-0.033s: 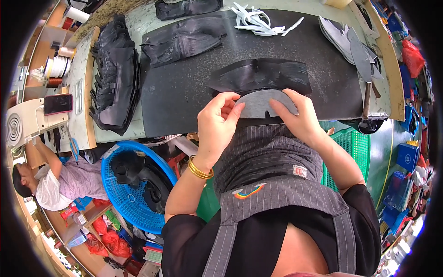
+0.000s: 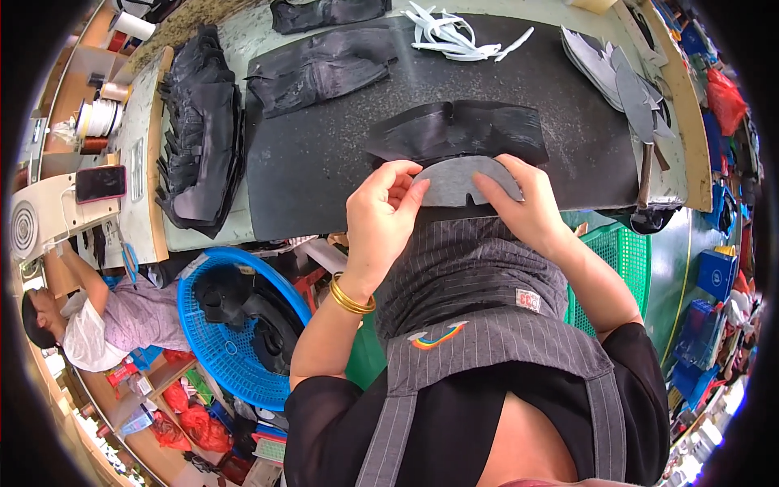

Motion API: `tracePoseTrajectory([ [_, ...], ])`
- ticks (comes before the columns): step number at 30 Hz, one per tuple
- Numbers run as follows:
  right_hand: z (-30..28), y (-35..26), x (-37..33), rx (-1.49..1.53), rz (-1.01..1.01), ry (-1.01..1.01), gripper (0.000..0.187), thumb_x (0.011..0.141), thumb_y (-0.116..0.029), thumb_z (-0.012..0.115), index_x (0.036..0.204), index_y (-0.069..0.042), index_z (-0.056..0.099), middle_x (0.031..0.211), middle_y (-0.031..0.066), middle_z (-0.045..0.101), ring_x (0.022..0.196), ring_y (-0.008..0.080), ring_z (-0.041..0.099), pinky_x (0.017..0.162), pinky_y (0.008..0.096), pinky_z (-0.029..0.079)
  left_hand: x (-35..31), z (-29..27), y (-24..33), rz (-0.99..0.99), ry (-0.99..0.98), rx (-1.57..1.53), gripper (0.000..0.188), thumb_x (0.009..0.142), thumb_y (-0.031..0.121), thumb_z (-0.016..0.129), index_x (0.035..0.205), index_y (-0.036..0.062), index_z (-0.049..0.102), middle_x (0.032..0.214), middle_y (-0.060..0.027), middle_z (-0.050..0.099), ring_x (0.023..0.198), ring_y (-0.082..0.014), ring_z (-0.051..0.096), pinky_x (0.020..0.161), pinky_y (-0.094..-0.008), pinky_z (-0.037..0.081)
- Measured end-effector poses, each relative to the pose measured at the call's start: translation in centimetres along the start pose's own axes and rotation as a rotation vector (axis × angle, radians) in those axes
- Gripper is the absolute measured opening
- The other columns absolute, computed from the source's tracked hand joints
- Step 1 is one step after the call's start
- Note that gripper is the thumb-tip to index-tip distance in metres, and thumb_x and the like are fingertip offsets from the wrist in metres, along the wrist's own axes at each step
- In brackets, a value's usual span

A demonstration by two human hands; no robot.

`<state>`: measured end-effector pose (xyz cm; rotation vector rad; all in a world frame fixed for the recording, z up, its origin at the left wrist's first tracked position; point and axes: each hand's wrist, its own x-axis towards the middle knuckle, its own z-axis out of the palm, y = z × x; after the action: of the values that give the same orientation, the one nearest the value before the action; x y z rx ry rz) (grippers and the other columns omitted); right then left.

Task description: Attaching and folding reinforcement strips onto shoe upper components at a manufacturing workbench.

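Between my two hands is a grey half-moon piece (image 2: 451, 183) with a small notch in its lower edge, held over the near edge of the black work mat (image 2: 324, 178). My left hand (image 2: 385, 203) pinches its left end between thumb and fingers. At the other end my right hand (image 2: 523, 199) grips it, thumb on top and fingers behind. Just beyond it a black curved leather-like piece (image 2: 462, 130) lies on the mat, close to my fingertips. Another black piece (image 2: 320, 73) lies farther back at the left.
A stack of black pieces (image 2: 203, 138) lies left, white strips (image 2: 454, 36) at the back, and grey cut pieces (image 2: 596, 69) at right beside a wooden-handled tool (image 2: 646, 178). Below the table stand a blue basket (image 2: 195, 325) and a green basket (image 2: 629, 252). A person (image 2: 122, 316) sits at left.
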<state>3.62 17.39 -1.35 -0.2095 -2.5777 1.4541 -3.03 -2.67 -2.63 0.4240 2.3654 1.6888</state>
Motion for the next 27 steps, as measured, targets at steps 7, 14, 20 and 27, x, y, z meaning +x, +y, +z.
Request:
tracePoseTrajectory([
  [7,0.7,0.1,-0.1,-0.076,-0.074,0.023,0.025,0.089,-0.016,0.070,0.086,0.005,0.057,0.079,0.0211,0.057,0.072,0.0409,0.060,0.063,0.0432,0.047,-0.1,0.0,0.4,0.112,-0.007,0.185,0.015,0.086,0.005,0.074,0.101,0.0053,0.071,0.086,-0.0068,0.068,0.066,-0.0183,0.066,0.063,-0.0297,0.054],
  [14,0.1,0.3,0.2,-0.101,-0.026,-0.039,0.024,0.087,-0.017,0.069,0.088,0.006,0.061,0.084,0.0208,0.065,0.076,0.0369,0.066,0.069,0.0411,0.052,-1.3,0.6,1.9,0.645,-0.053,0.619,0.044,0.077,-0.001,0.071,0.121,0.0033,0.064,0.135,-0.0179,0.053,0.123,-0.0369,0.052,0.104,-0.0447,0.043],
  [20,-2.9,-0.3,1.1,0.141,-0.008,-0.311,0.041,0.078,-0.013,0.076,0.113,0.004,0.064,0.107,0.0173,0.066,0.098,0.0252,0.062,0.090,0.0370,0.051,0.3,1.4,1.6,0.699,-0.148,0.448,0.057,0.082,-0.008,0.061,0.138,-0.0045,0.050,0.126,-0.0228,0.064,0.113,-0.0386,0.065,0.100,-0.0419,0.052],
  [27,-0.3,0.3,-0.1,-0.322,-0.413,-0.004,0.052,0.072,-0.005,0.074,0.121,0.001,0.057,0.127,0.0183,0.058,0.116,0.0376,0.056,0.100,0.0455,0.047,1.4,2.0,1.8,0.592,-0.170,0.241,0.062,0.080,-0.006,0.064,0.140,-0.0045,0.049,0.127,-0.0210,0.063,0.122,-0.0371,0.060,0.104,-0.0430,0.049],
])
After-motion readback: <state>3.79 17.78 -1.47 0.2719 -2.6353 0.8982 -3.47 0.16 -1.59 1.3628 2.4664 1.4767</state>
